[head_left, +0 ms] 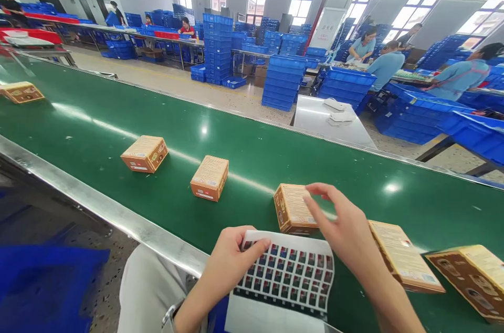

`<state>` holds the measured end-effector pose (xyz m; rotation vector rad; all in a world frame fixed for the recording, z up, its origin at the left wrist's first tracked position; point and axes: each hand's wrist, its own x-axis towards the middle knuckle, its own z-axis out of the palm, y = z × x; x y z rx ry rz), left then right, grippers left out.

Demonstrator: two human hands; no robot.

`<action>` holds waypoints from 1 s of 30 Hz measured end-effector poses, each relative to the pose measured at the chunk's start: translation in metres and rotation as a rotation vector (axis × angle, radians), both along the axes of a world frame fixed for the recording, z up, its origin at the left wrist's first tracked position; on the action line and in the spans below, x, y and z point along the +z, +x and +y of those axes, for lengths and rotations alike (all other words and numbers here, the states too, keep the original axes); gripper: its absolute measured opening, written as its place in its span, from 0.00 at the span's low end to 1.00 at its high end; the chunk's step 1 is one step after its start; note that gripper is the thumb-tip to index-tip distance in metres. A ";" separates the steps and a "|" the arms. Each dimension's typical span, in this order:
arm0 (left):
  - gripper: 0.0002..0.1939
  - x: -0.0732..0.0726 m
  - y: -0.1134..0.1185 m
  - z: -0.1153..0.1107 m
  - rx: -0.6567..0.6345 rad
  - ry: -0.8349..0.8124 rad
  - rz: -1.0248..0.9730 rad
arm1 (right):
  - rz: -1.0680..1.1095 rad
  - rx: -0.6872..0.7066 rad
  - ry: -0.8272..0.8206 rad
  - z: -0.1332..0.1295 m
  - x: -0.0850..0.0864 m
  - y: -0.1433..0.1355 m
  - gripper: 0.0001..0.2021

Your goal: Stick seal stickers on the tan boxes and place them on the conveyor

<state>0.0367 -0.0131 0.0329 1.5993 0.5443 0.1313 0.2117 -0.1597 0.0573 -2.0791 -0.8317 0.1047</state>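
My left hand [236, 254] grips the upper left edge of a sheet of small dark square stickers [291, 272], thumb on top. White backing paper hangs below its rows. My right hand [342, 222] is raised over the belt, thumb and forefinger tips brought together in a pinch. Anything between them is too small to make out. Just behind those fingertips lies a brown and cream carton [293, 207]; whether they touch it I cannot tell. Another carton [405, 254] is partly covered by my right forearm.
More cartons lie along the green conveyor belt [244, 138]: one at the right [472, 280], two left of my hands, one far left. A metal rail [118, 222] edges the near side. Stacked blue crates [283, 81], a metal table [334, 123] and several people are beyond.
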 end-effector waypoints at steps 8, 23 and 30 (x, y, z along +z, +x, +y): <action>0.28 0.010 -0.034 0.012 0.089 -0.128 0.002 | 0.132 0.595 -0.202 0.004 0.028 -0.042 0.02; 0.26 0.024 -0.070 0.019 0.073 0.206 0.026 | 0.196 0.769 -0.277 0.007 0.035 -0.040 0.06; 0.26 0.028 -0.065 0.011 0.121 -0.083 -0.021 | 0.059 0.682 -0.375 0.009 0.032 -0.053 0.05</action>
